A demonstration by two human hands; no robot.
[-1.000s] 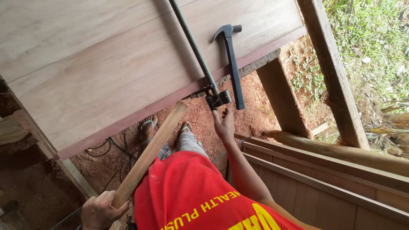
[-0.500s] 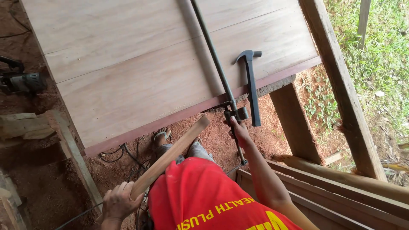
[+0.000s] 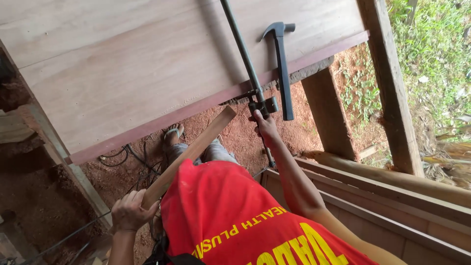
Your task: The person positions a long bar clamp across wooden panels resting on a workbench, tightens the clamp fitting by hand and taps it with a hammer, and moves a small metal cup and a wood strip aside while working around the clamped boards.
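The left hand [image 3: 130, 212] is clenched around the near end of a long flat pale wooden batten [image 3: 189, 157], whose long axis runs up and away to the right, its far end stopping just short of the reddish front edge of the broad pale wooden panel [image 3: 147, 64] lying across the bench. The right hand [image 3: 265, 125] reaches forward at the head of a long dark metal bar clamp [image 3: 244, 56], its fingers closed about the clamp's screw handle just below the panel's edge; how firmly they grip it is hard to judge, since the hand hides most of the handle. The clamp's bar lies across the panel, running away from the person. Just to the right of it, almost parallel, a dark steel claw hammer [image 3: 282, 59] rests on the panel with its handle overhanging the edge, nearer the right hand than the left. The batten's free end points towards the clamp head, near it but apart.
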